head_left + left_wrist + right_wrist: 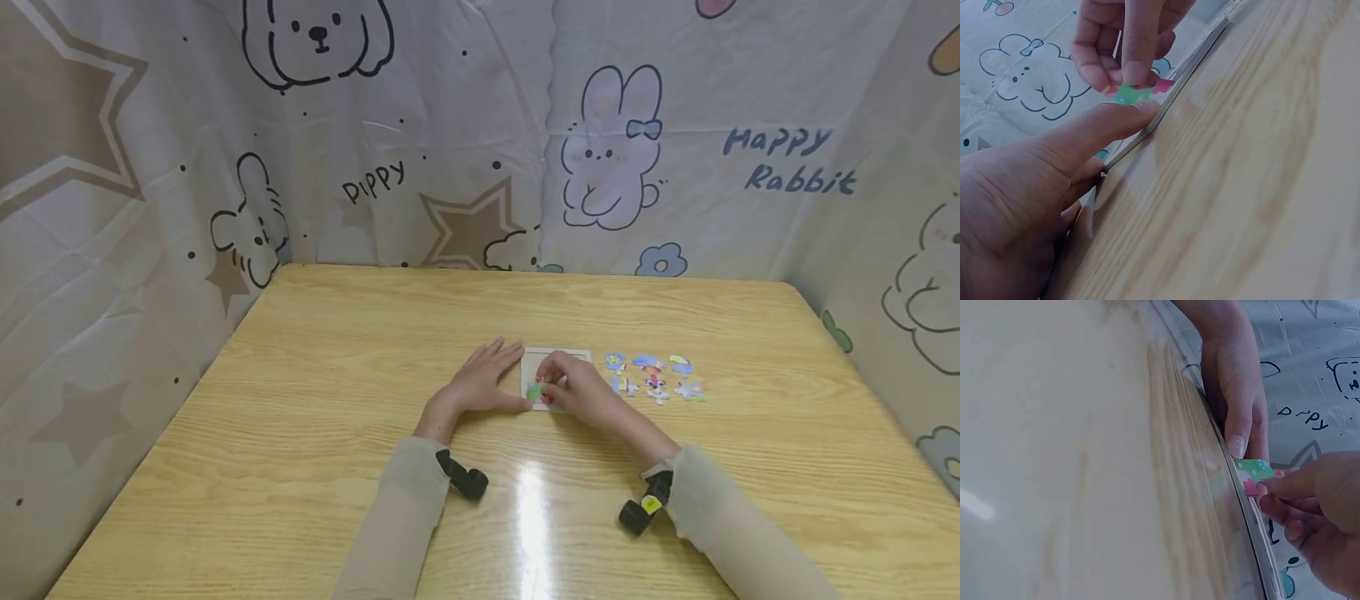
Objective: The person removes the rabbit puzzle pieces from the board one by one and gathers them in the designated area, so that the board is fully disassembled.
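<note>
A small white puzzle frame (570, 351) lies flat on the table between the two hands. My left hand (483, 379) rests along its left side with fingers spread, the thumb (1116, 119) reaching onto the near-left corner. In that corner sits a green and pink puzzle piece (1252, 469). The right hand (581, 392) is over the frame, pinching the piece's pink side between thumb and fingertips, as the right wrist view shows. Part of the frame's inside is hidden beneath the right hand.
Several loose puzzle pieces (656, 387) lie in two rows to the right of the frame. The wooden table (360, 358) reaches back to a patterned cloth (450, 142) hanging behind and at both sides. A dark camera mount (465, 479) sits at each wrist.
</note>
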A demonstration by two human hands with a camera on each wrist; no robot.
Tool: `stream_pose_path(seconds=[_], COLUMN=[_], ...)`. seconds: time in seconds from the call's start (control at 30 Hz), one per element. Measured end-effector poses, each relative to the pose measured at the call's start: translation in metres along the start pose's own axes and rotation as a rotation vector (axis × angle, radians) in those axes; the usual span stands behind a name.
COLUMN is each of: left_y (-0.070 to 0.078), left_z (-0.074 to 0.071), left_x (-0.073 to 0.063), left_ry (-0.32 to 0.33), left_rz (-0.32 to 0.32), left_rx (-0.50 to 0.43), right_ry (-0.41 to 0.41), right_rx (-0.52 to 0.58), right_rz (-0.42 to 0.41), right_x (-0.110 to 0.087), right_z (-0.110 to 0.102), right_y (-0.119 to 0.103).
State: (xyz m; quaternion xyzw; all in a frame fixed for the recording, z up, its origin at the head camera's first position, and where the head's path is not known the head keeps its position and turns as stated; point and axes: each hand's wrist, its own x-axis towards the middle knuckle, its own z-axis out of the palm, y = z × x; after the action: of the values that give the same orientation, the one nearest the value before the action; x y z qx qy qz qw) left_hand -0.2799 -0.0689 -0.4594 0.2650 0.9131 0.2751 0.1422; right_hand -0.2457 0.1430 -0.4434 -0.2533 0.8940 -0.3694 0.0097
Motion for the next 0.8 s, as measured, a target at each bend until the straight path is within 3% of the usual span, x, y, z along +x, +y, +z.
stream_pose_path(seconds=[0.23,0.47,0.8], left_y=[0.001,0.001,0.000], left_z=[0.000,-0.002,-0.001], left_x=[-0.001,-0.001,0.000], left_ry=[-0.003,-0.019,-0.014], left_rz=[-0.002,-0.010,0.003], left_rx=[0.003,0.009,-0.001], right_ry=[0.037,0.034,0.066], right_rx=[0.108,0.133,0.095], right_rz=[0.087,0.193,0.184], right_x=[-0.012,-0.030,-0.055], right_z=[-0.007,-0.020,-0.039], right_y=[0.006,0.019,0.033])
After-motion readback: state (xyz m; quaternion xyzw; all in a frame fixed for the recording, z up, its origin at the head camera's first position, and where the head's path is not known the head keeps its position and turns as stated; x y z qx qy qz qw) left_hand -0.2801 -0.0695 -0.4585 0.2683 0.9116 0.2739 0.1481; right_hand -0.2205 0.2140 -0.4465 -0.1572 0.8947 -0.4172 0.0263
